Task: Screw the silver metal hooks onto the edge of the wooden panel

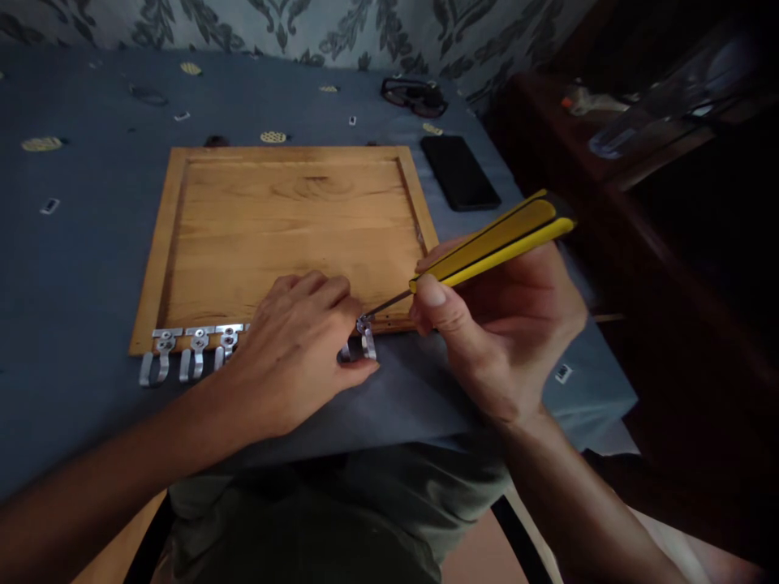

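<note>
A framed wooden board (286, 219) lies on the blue cloth. Silver double hooks (198, 345) line the left part of its near edge. My left hand (298, 349) rests over that edge, its fingers closed on another metal hook (368, 341) to the right of the row. In my right hand (505, 316) is a yellow and black screwdriver (492, 243), gripped between thumb and fingers and slanting down to the left. Its tip meets the top of the hook by my left index finger. The hooks under my left hand are hidden.
A black phone (461, 173) lies right of the board, with dark-framed glasses (415, 97) behind it. The blue tablecloth (79, 268) reaches a patterned wall covering (304, 28). Dark wooden furniture (565, 146) holding a clear plastic item (621, 134) stands at the right.
</note>
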`<action>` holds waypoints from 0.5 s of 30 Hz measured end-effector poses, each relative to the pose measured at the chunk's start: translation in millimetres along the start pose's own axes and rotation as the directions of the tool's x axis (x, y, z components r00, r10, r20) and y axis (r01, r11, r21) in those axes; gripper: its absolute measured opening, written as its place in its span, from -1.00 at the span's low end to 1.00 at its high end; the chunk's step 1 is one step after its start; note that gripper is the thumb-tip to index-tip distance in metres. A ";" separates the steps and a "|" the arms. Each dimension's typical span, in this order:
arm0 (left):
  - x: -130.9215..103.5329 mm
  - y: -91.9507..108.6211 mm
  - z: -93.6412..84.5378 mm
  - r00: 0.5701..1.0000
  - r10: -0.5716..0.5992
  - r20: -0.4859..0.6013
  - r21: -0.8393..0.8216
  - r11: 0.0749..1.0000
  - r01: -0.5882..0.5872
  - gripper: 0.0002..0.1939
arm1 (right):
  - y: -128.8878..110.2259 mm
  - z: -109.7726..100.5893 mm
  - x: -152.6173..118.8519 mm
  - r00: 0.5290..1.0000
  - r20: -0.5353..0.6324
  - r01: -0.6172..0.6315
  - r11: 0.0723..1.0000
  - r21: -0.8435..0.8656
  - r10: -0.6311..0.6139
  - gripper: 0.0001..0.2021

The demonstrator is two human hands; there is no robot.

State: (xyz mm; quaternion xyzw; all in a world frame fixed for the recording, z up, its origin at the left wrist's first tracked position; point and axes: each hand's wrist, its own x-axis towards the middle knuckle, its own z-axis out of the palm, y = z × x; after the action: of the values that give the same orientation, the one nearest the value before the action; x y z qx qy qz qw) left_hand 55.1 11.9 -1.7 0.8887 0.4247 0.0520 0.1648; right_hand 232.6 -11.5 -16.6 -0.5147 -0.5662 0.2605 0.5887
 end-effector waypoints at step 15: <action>-1.0 -0.7 1.4 1.000 0.017 -0.022 0.007 1.000 -0.017 -0.73 | -19.2 -7.0 9.9 0.991 0.129 0.010 0.995 0.097 -0.023 -0.83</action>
State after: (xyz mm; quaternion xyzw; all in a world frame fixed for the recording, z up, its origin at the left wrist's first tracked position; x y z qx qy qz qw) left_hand 54.3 11.2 -3.3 0.8922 0.4192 0.0615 0.1565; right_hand 236.1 -11.4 5.9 -0.4631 -0.5944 0.3154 0.5769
